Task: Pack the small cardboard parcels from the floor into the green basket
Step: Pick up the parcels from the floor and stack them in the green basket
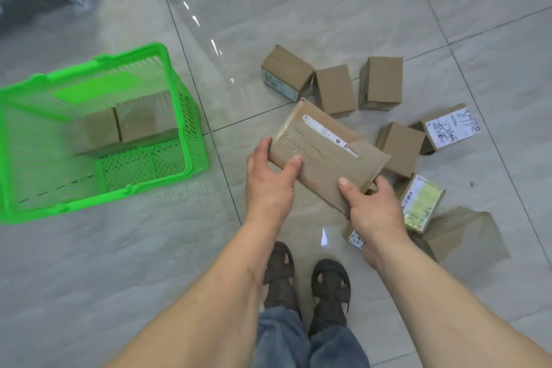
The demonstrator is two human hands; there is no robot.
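**Flat parcel held in both hands, basket waiting to the left**

The person stands over the tiled floor (298,9) with a long, flat cardboard parcel (325,155) held above it in both hands. The left hand (268,182) grips the parcel's left end, thumb on the top face and fingers curled under; the right hand (373,209) grips the near right corner the same way. Two hands make sense here, judging by shape: this parcel is wider than the others, and a hold at each end keeps it level.

The green basket (185,116) sits on the floor well to the left, open top facing up. Two parcels (119,125) already stand side by side against its far wall (the rest of the bottom is bare mesh), so there looks to be room for the flat one in front of them.

More small boxes (379,84) lie scattered on the floor to the right and beyond the hands, some upright, some tipped, a few with white labels (451,128) showing. One with a yellowish label (421,203) rests just right of the right hand. They lie loose and apart, easy to pick singly.

The task seems early: most parcels are still out. The person's sandals (304,281) point toward the pile.
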